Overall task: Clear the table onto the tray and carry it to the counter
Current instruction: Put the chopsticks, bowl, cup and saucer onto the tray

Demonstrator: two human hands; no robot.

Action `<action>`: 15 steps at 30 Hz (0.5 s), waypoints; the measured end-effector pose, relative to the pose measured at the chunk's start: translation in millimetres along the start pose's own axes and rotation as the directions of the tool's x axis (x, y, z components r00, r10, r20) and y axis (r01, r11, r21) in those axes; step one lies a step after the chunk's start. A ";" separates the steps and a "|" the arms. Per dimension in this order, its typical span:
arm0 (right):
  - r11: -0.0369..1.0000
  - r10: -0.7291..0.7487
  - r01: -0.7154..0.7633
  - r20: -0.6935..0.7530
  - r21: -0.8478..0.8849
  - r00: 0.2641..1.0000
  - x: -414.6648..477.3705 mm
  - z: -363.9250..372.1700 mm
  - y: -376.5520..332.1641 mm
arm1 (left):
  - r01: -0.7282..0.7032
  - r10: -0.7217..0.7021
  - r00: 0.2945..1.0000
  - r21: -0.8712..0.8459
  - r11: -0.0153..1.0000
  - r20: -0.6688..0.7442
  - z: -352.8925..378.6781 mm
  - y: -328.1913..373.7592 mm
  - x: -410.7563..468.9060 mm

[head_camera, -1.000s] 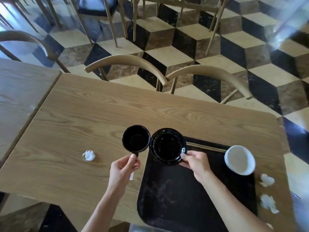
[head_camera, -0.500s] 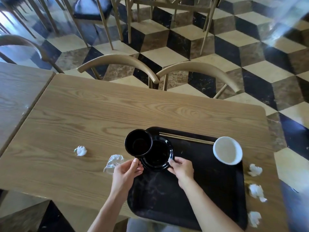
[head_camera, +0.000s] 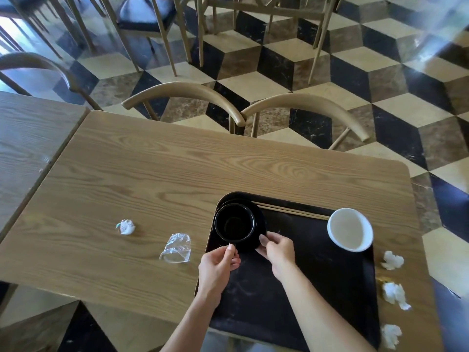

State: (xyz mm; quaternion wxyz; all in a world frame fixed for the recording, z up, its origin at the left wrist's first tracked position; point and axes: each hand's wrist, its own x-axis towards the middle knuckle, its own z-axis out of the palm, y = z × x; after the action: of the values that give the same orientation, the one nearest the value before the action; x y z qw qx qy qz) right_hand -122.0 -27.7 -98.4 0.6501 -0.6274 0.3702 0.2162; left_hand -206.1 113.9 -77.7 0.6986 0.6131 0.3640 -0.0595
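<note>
Step in hand, by judgement: seating black cup (head_camera: 234, 223) on black saucer (head_camera: 257, 221) at tray's (head_camera: 317, 288) far-left corner. Left hand (head_camera: 218, 262) fingers pinched on cup handle; right hand (head_camera: 276, 251) fingers closed on saucer's near rim. Both wrists low, forearms angled in. Settle cup centred before you release handle; steady saucer. Crumpled plastic (head_camera: 177, 248), napkin wad (head_camera: 126, 226) left of your fingers, on table (head_camera: 152, 174); white bowl (head_camera: 350, 229) far right.

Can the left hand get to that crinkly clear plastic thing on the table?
Probably yes. The clear plastic wrapper lies on bare table just left of the left hand, with nothing between them. But that hand is pinching the black cup handle now, so it must let go first.
</note>
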 end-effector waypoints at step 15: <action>1.000 -0.002 0.002 -0.010 0.030 1.000 2.0 0.4 9.9 | 0.002 -0.005 0.998 0.044 0.999 0.061 7.1 -14.3 4.7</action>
State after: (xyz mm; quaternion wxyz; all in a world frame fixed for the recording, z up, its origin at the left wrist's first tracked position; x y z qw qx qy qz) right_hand -128.0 -26.5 -106.4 0.6577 -0.6190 0.3761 0.2068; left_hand -207.1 105.8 -92.2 0.6958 0.6254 0.3421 -0.0874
